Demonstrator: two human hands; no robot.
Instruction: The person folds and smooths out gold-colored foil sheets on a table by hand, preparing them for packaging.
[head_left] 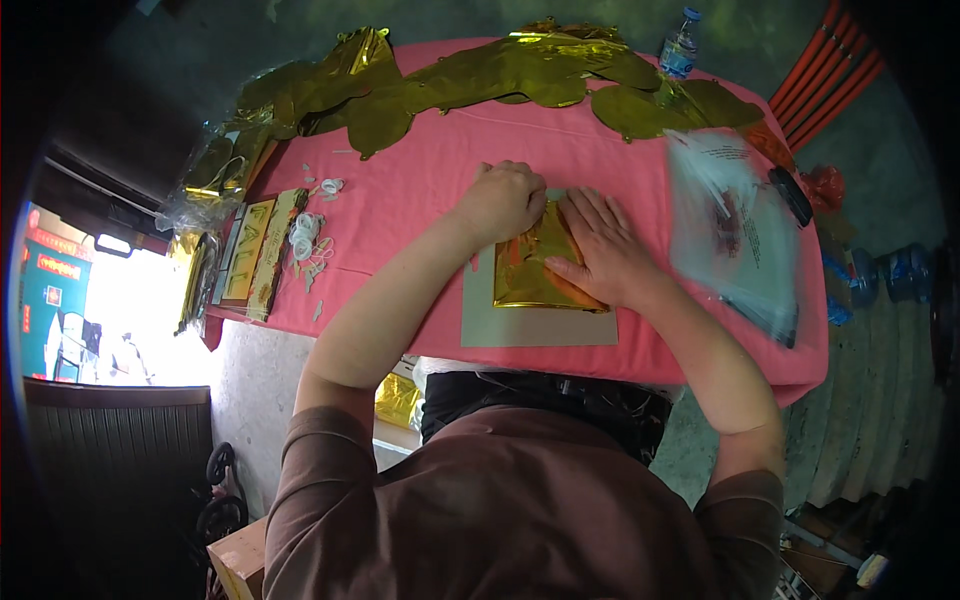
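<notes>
A folded packet of shiny gold foil (pixel 530 285) lies on a grey board (pixel 540 332) near the front edge of the pink-covered table. My left hand (pixel 508 203) is closed in a fist at the packet's upper left edge; the curled fingers hide whatever may be inside them. Flat against the packet's right side rests my right hand (pixel 603 248), its fingers stretched out and the thumb spread across the foil. Both forearms reach in from below, one on each side of the board.
Large gold foil pieces (pixel 480 80) run along the table's far edge, beside a water bottle (pixel 680 45). White elastic cords (pixel 307 237) and flat printed packs (pixel 255 255) lie at left. Clear plastic bags (pixel 735 220) with a black object (pixel 790 197) sit at right.
</notes>
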